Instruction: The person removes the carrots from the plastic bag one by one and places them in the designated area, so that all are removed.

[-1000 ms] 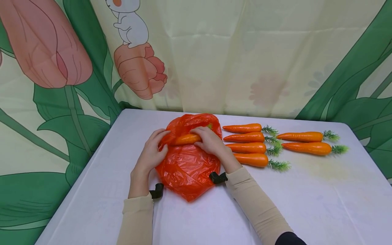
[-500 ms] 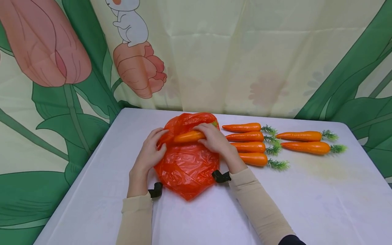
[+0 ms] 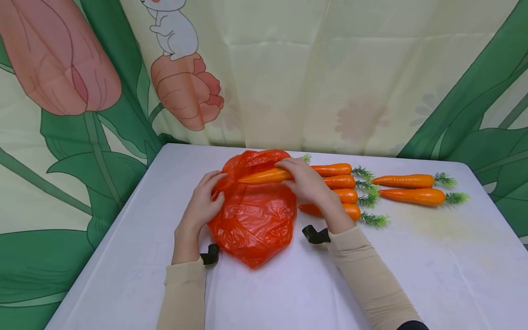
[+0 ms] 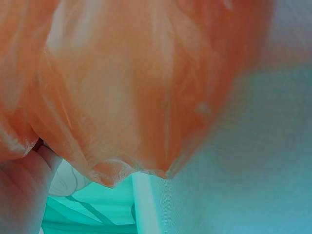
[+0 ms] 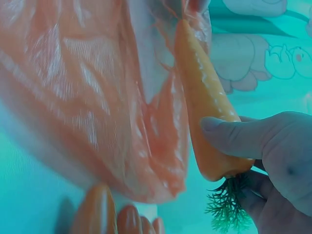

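A red plastic bag (image 3: 255,224) lies on the table with its mouth toward the far side. My left hand (image 3: 202,199) grips the bag's left edge, thumb and fingers on the plastic. In my right hand (image 3: 305,181) is an orange carrot (image 3: 266,176), pinched near its leafy end, its tip pointing left at the bag's mouth. The right wrist view shows the thumb lying along the carrot (image 5: 204,102) and the green top hanging below the fingers. Crinkled bag plastic (image 4: 131,87) fills most of the left wrist view.
Several carrots lie in a column right of the bag, partly behind my right hand; the nearest is a carrot (image 3: 350,211). Farther right are two more, a carrot (image 3: 412,196) and another above it. A printed curtain (image 3: 288,91) hangs behind the white table (image 3: 433,266).
My right hand has moved right with the carrot, whose leafy end now shows outside the bag and whose tip is at the mouth. The left hand keeps its hold on the bag.
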The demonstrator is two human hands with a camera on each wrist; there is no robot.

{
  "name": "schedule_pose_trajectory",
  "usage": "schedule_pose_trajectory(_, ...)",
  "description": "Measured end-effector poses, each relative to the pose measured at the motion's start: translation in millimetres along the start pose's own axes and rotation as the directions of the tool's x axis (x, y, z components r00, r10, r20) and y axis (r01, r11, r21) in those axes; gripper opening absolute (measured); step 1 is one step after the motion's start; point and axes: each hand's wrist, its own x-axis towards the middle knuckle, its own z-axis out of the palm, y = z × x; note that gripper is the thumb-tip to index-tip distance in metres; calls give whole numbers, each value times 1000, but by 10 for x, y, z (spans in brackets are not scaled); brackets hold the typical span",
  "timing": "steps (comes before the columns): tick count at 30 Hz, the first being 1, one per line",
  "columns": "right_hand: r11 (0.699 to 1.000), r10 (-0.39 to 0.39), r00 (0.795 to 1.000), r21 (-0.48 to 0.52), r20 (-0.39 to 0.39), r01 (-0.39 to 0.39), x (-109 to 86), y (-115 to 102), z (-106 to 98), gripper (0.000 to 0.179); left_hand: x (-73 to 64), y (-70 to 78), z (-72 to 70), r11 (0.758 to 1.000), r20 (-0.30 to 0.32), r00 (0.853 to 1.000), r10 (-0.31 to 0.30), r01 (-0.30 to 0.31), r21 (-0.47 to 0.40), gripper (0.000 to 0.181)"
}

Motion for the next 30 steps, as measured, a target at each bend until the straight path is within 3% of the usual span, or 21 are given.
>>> schedule_pose_trajectory(13, 999, 22, 998, 35, -58, -20, -350, 187, -271, 50, 15, -26, -2, 998, -2, 998, 67, -67, 12, 48)
schedule_pose_trajectory(23, 996, 81, 995, 37, -61, -78, -593, 384, -431, 48, 23, -22, 0, 999, 7, 999, 46, -46, 18, 49)
schedule_pose_trajectory(30, 998, 64, 993, 13, -95, -63, -789, 503, -580, 49, 20, -21, 8, 1000, 11, 1000, 24, -24, 12, 48)
